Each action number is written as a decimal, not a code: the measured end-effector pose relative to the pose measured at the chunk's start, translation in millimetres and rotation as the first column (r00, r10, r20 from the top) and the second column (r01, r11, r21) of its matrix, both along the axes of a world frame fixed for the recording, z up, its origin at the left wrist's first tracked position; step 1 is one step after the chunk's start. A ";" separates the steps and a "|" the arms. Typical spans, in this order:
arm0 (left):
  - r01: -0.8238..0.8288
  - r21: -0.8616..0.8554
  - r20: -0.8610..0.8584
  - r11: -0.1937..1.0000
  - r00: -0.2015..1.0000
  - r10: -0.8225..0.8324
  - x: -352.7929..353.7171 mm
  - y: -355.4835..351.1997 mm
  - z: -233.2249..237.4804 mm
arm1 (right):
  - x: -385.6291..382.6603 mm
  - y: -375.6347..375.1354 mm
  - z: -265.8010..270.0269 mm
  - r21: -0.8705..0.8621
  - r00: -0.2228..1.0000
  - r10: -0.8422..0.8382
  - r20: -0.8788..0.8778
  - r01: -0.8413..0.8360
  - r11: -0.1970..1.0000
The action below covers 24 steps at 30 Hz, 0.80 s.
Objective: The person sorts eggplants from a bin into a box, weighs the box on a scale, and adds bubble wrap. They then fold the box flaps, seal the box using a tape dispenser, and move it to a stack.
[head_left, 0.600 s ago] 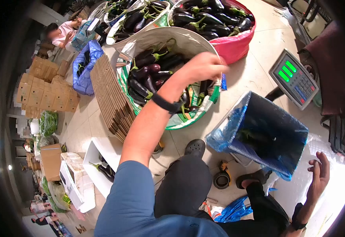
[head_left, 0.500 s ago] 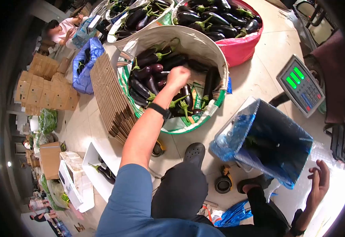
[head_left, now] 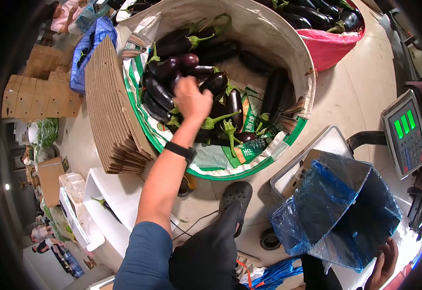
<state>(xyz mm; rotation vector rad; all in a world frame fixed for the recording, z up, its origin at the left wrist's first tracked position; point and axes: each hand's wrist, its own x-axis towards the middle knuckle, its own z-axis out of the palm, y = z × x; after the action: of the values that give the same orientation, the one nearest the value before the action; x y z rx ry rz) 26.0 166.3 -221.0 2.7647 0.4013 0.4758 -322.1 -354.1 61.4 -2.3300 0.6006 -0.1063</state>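
Left hand is down inside a wide woven bag with a green rim, directly over eggplants. Fingers curled downward, tips blurred and hidden; cannot tell whether they grasp one.

Glossy dark eggplant lies just left of that hand: long axis slanting, blunt end pointing away and left, stem end toward the hand. Long eggplant well to the right of the same hand, against the bag's far-right side; its axis runs away from the person, stem end nearer. Green stem of another eggplant, nearer the person and right of the left hand, points toward the person.

Right hand is at the near edge of a box lined with blue plastic film. Fingers partly bent, thumb apart from them; whether they grip the edge, cannot tell. Box stands tilted, beyond and left of this hand. Scale platform shows past the box, farther from the right hand; display unit, lit green, beyond that hand. Cardboard stack left of the left hand, outside the bag.

Against the earlier frame: left hand now farther left within the bag, from above its middle. Right hand, previously clear of the box, now at its edge. Box leans differently, more platform exposed.
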 end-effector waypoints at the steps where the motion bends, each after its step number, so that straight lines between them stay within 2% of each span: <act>1: -0.168 -0.033 0.024 0.985 0.985 0.169 5.3 9.8 17.0 | 0.2 1.2 -0.1 -0.005 1.000 0.005 0.000 -0.005 1.000; 3: -0.479 -0.065 -0.001 0.875 0.877 0.480 16.1 45.4 21.6 | -2.3 1.1 0.2 0.005 1.000 0.012 -0.006 -0.012 1.000; 5: -0.620 -0.079 -0.030 0.781 0.784 0.620 15.8 79.3 9.6 | -6.0 -3.1 -0.8 0.021 1.000 0.026 0.001 -0.026 0.999; 6: -0.658 -0.134 -0.155 0.741 0.752 0.640 10.4 85.7 8.1 | -8.8 -6.9 -2.9 0.035 1.000 0.015 -0.005 -0.015 0.999; 7: -0.747 -0.141 -0.287 0.650 0.659 0.696 9.3 84.7 1.9 | -11.7 -9.5 -3.5 0.045 1.000 0.004 -0.014 -0.003 0.999; 10: -0.738 -0.128 -0.253 0.663 0.671 0.697 8.4 77.4 -4.1 | -17.9 -11.9 -5.5 0.084 0.999 -0.042 -0.028 0.044 0.995; 13: -0.743 -0.071 -0.255 0.666 0.659 0.708 16.8 83.7 -16.0 | -25.9 -16.5 -5.9 0.092 0.998 -0.010 -0.059 0.015 0.996; 15: -0.721 -0.317 -0.172 0.616 0.682 0.711 17.4 94.9 -22.5 | -30.6 -21.9 -6.9 0.119 0.998 -0.012 -0.058 0.019 0.993; 16: -0.554 -0.572 -0.028 0.605 0.750 0.661 13.1 102.7 -26.4 | -33.2 -23.8 -6.5 0.141 0.998 -0.007 -0.061 0.016 0.990; 17: -0.553 -0.567 -0.026 0.611 0.753 0.658 8.5 107.2 -32.2 | -34.6 -23.9 -5.6 0.147 0.998 -0.011 -0.064 0.020 0.989; 19: -0.225 -0.897 0.070 0.381 0.779 0.623 -18.1 74.1 19.6 | -33.5 -22.2 -4.8 0.153 0.999 0.006 -0.042 0.000 0.988; 20: -0.075 -0.945 0.123 0.317 0.820 0.560 -27.7 66.5 32.3 | -33.6 -20.9 -5.6 0.163 1.000 0.008 -0.017 -0.005 0.987; 21: 0.144 -0.972 0.205 0.184 0.906 0.370 -38.6 61.9 44.7 | -35.9 -22.3 -6.9 0.169 1.000 0.006 -0.015 -0.004 0.986; 22: 0.326 -0.945 0.321 0.001 0.930 0.178 -48.5 55.1 59.5 | -38.6 -25.7 -8.4 0.164 1.000 0.014 -0.012 -0.012 0.986; 23: 0.358 -0.930 0.352 -0.085 0.933 0.078 -55.4 43.4 73.7 | -42.2 -27.6 -9.0 0.158 1.000 0.018 -0.005 -0.017 0.987; 24: 0.325 -0.883 0.363 -0.340 0.930 -0.055 -61.0 35.0 90.4 | -44.4 -27.2 -7.8 0.159 1.000 0.006 0.006 -0.007 0.987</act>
<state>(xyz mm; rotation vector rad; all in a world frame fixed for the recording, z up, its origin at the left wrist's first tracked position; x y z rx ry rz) -35.0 201.3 -130.6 0.8996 0.0798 0.0782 -366.5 -381.3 53.6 -2.1769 0.5773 -0.0591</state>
